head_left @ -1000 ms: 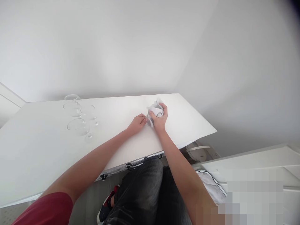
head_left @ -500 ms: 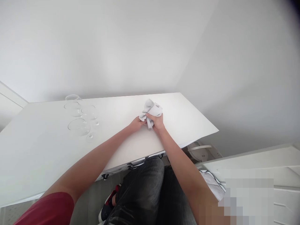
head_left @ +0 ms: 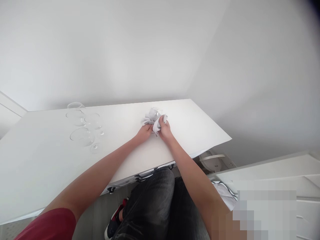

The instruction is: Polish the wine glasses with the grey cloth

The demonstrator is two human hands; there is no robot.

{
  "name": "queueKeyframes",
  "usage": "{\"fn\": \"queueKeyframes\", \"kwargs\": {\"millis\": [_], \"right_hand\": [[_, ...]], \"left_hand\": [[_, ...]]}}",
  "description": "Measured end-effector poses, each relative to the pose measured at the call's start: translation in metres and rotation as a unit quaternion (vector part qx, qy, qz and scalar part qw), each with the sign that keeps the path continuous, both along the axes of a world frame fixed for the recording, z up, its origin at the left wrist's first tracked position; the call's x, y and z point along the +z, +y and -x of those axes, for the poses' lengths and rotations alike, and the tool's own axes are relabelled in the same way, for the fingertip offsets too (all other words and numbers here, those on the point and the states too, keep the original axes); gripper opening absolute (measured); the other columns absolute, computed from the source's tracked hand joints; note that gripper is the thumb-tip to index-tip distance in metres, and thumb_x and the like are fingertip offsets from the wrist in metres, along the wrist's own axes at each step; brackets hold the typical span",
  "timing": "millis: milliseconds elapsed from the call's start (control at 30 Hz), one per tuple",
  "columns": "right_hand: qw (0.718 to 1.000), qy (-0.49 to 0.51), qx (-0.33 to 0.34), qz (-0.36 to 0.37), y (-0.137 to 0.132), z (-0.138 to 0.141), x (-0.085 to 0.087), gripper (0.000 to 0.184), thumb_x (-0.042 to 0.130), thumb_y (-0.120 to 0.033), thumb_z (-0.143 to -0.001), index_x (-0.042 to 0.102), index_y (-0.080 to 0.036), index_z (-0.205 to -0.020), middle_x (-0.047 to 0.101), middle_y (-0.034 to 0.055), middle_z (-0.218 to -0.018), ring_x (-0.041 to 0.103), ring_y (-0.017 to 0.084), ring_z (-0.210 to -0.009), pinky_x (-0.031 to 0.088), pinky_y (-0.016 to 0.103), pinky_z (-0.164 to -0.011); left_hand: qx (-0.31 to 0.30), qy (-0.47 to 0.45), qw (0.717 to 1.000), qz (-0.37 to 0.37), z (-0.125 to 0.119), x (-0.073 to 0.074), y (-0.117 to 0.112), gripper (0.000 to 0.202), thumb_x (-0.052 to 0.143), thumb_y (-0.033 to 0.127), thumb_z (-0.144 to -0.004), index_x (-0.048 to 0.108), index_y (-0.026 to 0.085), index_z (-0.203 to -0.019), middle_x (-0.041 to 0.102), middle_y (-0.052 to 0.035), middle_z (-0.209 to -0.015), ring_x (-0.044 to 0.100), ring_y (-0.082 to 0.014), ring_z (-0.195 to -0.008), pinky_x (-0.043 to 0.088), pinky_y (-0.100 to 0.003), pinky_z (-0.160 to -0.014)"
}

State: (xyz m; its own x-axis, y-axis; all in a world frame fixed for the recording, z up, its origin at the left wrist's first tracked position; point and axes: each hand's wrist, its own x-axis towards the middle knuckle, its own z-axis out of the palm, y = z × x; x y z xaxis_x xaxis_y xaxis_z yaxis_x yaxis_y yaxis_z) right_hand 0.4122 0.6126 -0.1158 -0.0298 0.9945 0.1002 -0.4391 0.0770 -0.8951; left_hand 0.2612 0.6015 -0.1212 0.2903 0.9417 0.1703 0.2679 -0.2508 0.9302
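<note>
A clear wine glass (head_left: 156, 112) is held over the white table, tilted with its bowl pointing away from me. A light grey cloth (head_left: 157, 125) is bunched around its lower part. My left hand (head_left: 145, 132) is closed at the near end of the glass, where the stem and base are mostly hidden by fingers and cloth. My right hand (head_left: 165, 129) grips the cloth against the glass from the right, thumb on top.
Several clear wine glasses (head_left: 82, 136) stand on the left part of the white table (head_left: 125, 125). A wall rises behind the table. Below its right edge are a round white appliance (head_left: 211, 161) and a wall socket (head_left: 230, 163).
My right hand has drawn the cloth down and slightly left, uncovering the bowl of the glass. My left hand has shifted a little left. The standing glasses have stayed in place.
</note>
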Motion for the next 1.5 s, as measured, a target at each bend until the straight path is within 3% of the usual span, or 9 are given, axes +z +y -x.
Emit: {"fn": "queueKeyframes", "kwargs": {"millis": [167,333,467,567,767,967,1167,1400,1500], "right_hand": [[0.994,-0.085,0.009,-0.073,0.001,-0.004,-0.004,0.05,0.094,-0.061,-0.07,0.071,-0.022,-0.093,0.07,-0.0001,-0.087,0.065,0.016,-0.081,0.056,0.028,-0.075],[0.998,-0.034,-0.059,-0.003,0.004,-0.008,-0.003,0.055,0.084,-0.074,-0.075,0.068,-0.022,-0.086,0.069,-0.0004,-0.078,0.064,0.016,-0.074,0.055,0.029,-0.07],[0.989,-0.059,0.115,0.072,-0.003,-0.008,0.002,0.057,0.092,-0.068,-0.068,0.069,-0.021,-0.09,0.071,0.0028,-0.078,0.068,0.022,-0.079,0.055,0.033,-0.07],[0.969,-0.121,0.209,0.058,-0.01,-0.004,0.005,0.05,0.093,-0.059,-0.069,0.07,-0.019,-0.09,0.072,0.0037,-0.08,0.066,0.022,-0.079,0.053,0.033,-0.072],[0.955,-0.272,0.056,-0.101,-0.011,0.005,0.002,0.024,0.083,-0.037,-0.076,0.069,-0.021,-0.089,0.066,-0.0022,-0.078,0.053,0.015,-0.072,0.044,0.028,-0.069],[0.968,-0.106,0.222,0.041,-0.011,-0.003,0.002,0.041,0.087,-0.052,-0.072,0.067,-0.02,-0.089,0.068,0.0029,-0.08,0.06,0.019,-0.072,0.05,0.032,-0.068],[0.932,-0.318,0.063,-0.162,-0.007,0.0,-0.001,0.016,0.058,-0.023,-0.074,0.068,-0.021,-0.087,0.065,-0.0013,-0.079,0.054,0.016,-0.074,0.044,0.03,-0.073],[0.943,-0.296,0.016,-0.152,0.0,-0.004,-0.002,0.022,0.057,-0.026,-0.072,0.07,-0.02,-0.088,0.07,0.0005,-0.086,0.059,0.018,-0.079,0.046,0.03,-0.075],[0.952,-0.28,-0.069,-0.104,0.004,-0.008,-0.006,0.016,0.054,-0.03,-0.076,0.066,-0.02,-0.082,0.067,0.0012,-0.08,0.056,0.018,-0.075,0.046,0.029,-0.071]], "left_hand": [[-0.018,-0.103,0.994,0.04,-0.001,0.009,-0.007,0.041,0.07,0.056,-0.09,0.079,0.02,-0.108,0.079,-0.0129,-0.119,0.064,-0.0393,-0.127,0.046,-0.055,-0.118],[0.063,-0.22,0.97,0.082,0.008,0.013,-0.001,0.053,0.087,0.045,-0.076,0.074,0.019,-0.12,0.073,-0.0132,-0.137,0.063,-0.0368,-0.134,0.049,-0.052,-0.115],[0.016,-0.379,0.921,0.09,0.016,0.015,0.006,0.057,0.083,0.055,-0.085,0.068,0.023,-0.13,0.062,-0.0137,-0.156,0.061,-0.0337,-0.141,0.05,-0.05,-0.116],[-0.023,-0.398,0.911,0.101,0.015,0.016,0.004,0.059,0.079,0.06,-0.09,0.068,0.021,-0.133,0.068,-0.017,-0.147,0.066,-0.0342,-0.134,0.053,-0.052,-0.113],[0.06,-0.39,0.919,0.019,0.01,0.017,-0.002,0.057,0.084,0.059,-0.087,0.069,0.025,-0.13,0.075,-0.0129,-0.135,0.071,-0.0314,-0.127,0.058,-0.047,-0.107],[0.004,-0.422,0.902,0.087,0.011,0.021,-0.003,0.064,0.073,0.072,-0.091,0.072,0.018,-0.125,0.074,-0.0179,-0.135,0.075,-0.0344,-0.12,0.059,-0.054,-0.106],[0.028,-0.41,0.911,0.038,0.015,0.017,0.002,0.058,0.084,0.059,-0.087,0.07,0.023,-0.129,0.071,-0.0164,-0.143,0.074,-0.035,-0.124,0.057,-0.053,-0.109],[0.038,-0.443,0.895,0.029,0.014,0.018,0.003,0.054,0.089,0.056,-0.083,0.07,0.024,-0.124,0.072,-0.0139,-0.137,0.074,-0.0363,-0.124,0.057,-0.053,-0.107],[0.052,-0.472,0.879,0.034,0.017,0.018,0.005,0.05,0.086,0.058,-0.085,0.071,0.023,-0.118,0.071,-0.0144,-0.139,0.073,-0.0367,-0.127,0.055,-0.054,-0.111]]}}
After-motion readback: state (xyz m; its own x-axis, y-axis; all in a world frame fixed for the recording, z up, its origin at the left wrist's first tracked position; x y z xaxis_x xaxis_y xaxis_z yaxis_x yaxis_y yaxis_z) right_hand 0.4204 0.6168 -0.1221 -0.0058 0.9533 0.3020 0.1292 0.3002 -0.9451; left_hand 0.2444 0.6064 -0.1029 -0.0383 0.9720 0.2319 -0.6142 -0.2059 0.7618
